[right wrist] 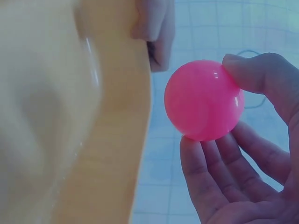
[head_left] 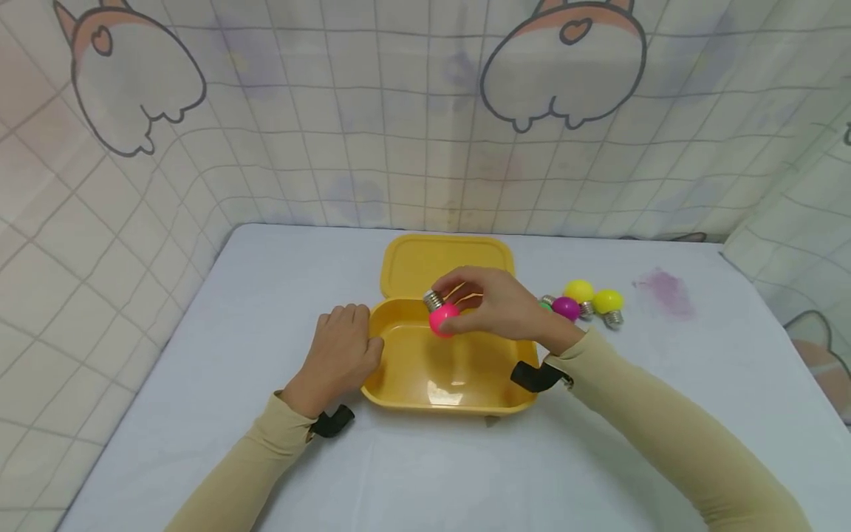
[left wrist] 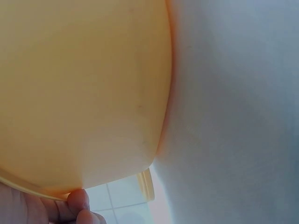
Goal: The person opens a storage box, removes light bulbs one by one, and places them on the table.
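A pink light bulb (head_left: 442, 322) with a silver screw base is pinched between the thumb and fingers of my right hand (head_left: 497, 301), above the yellow plastic box (head_left: 448, 408). In the right wrist view the round pink globe of the bulb (right wrist: 203, 100) fills the space between thumb and fingertips, its base hidden. My left hand (head_left: 340, 356) grips the left rim of the box; the left wrist view has its fingers (left wrist: 79, 200) curled at the edge of the box wall (left wrist: 88, 112). The inside of the box shows only bare yellow plastic.
Behind the box lies its yellow lid (head_left: 445, 251). Several bulbs sit to the right: a yellow bulb (head_left: 578, 290), another yellow bulb (head_left: 606, 301), a purple bulb (head_left: 566, 308) and a partly hidden green bulb (head_left: 546, 304). A white cloth with a purple stain (head_left: 667, 292) covers the table.
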Demonstrator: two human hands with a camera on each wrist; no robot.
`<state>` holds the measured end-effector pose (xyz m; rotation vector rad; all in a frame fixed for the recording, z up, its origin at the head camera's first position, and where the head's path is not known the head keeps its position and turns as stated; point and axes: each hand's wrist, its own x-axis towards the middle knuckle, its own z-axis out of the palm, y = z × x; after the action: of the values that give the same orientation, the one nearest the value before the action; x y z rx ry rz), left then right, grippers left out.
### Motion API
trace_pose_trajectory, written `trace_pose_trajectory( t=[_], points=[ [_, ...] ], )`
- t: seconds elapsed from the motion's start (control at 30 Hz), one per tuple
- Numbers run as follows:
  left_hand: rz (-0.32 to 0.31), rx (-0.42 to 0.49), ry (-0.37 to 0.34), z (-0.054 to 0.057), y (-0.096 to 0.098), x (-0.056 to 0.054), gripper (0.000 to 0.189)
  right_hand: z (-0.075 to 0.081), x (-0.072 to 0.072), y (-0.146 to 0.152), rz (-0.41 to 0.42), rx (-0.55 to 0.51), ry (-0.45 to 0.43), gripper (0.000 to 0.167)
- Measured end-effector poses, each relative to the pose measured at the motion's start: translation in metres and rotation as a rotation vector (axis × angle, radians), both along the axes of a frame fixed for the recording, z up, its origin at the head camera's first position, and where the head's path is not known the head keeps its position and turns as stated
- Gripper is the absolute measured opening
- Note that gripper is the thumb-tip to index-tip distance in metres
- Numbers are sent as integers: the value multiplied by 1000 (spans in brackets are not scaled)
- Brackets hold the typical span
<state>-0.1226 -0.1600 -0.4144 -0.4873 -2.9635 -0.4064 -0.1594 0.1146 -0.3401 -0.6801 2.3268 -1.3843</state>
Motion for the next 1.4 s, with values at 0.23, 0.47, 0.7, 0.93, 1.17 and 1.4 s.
trace_pose_trajectory(
  t=[0.23,0.47,0.7,0.93,1.17,1.4],
  points=[
    [-2,12,-8,0,0,1,15,7,2,18,-54,17,-6,52],
    [-1,6,-6,-1,-1,0,15,13,4,37,-112,-1,11,53],
    [0,10,-7,-1,-1,1,14,17,8,57,-169,-54,30,53],
    [-1,18,-2,0,0,1,13,22,15,83,-316,-98,32,51],
    [-7,26,9,0,0,1,13,19,16,110,-409,-129,38,50],
    [-6,26,-3,0,0,2,13,11,19,135,-470,-106,86,50]
  ],
)
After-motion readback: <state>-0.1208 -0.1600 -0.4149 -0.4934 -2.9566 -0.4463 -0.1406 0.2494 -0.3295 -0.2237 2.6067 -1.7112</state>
